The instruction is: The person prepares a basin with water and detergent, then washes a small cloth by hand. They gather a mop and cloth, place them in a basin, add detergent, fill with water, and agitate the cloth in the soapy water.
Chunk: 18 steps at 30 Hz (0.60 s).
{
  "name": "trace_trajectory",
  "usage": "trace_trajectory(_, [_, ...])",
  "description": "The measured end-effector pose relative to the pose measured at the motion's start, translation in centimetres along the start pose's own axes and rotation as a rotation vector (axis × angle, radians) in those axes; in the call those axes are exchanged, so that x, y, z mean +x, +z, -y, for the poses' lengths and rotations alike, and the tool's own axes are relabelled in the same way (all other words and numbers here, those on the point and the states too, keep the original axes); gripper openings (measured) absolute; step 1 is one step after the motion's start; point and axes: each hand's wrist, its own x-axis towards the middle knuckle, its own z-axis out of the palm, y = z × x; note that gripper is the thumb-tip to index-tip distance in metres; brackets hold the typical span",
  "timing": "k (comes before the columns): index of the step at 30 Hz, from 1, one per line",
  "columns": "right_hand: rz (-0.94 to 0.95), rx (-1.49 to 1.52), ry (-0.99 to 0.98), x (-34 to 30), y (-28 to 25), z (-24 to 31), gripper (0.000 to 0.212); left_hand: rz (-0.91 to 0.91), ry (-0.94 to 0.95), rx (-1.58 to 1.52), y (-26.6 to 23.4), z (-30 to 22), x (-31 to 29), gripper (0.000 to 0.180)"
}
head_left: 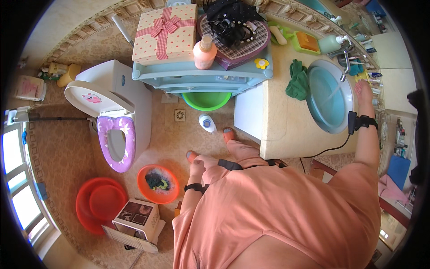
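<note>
My right arm stretches forward along the counter's right side. My right hand (364, 93) is beside the washbasin, close to a yellow item (361, 75); its fingers look extended, with nothing visible in them. From the silver tap (344, 75) a thin stream of water runs into a light blue basin (323, 96) set in the white sink (347, 107). A wet-looking green cloth (297, 80) lies at the sink's left rim. Low at my left side, my left hand (197, 167) hangs by my thigh, its fingers too small and unclear to read.
A toilet (142, 103) with a purple seat cover stands left. An orange-red basin (175, 181) holds dark cloth and suds; red basins (85, 201) and an open carton (134, 215) sit nearby. A white bottle (207, 123) is on the floor before a blue shelf (165, 74).
</note>
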Motion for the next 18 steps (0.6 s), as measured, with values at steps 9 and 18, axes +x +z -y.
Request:
trace_trajectory(9, [-0.049,-0.195,-0.133,8.6,4.5,2.4,0.039,-0.122,-0.066,0.046,-2.4,1.9,-3.2,0.023])
trace_trajectory(18, [-0.066,-0.737,-0.437,10.9,4.1,3.8,0.043,-0.146,-0.075,-0.064,1.6,1.8,-5.9,0.024])
